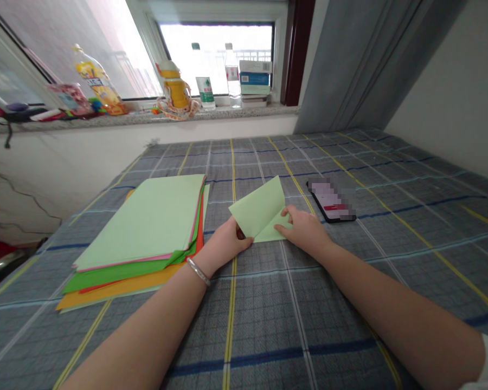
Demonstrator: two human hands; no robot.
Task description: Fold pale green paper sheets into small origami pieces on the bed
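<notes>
A small light green sheet of paper lies folded on the plaid cloth, one flap raised and tilted, the other part flat beneath it. My left hand grips its left lower corner between thumb and fingers; some of those fingers are hidden behind the flap. On the right side, my right hand pinches the paper's edge with bent fingers and thumb. Left of my hands lies a stack of coloured paper, pale green on top, with pink, bright green, red and orange edges showing below.
A smartphone lies to the right on the plaid cloth. Along the windowsill stand an orange drink bottle, a yellow water bottle, a white tube, clear bottles and stacked boxes. A grey curtain hangs behind.
</notes>
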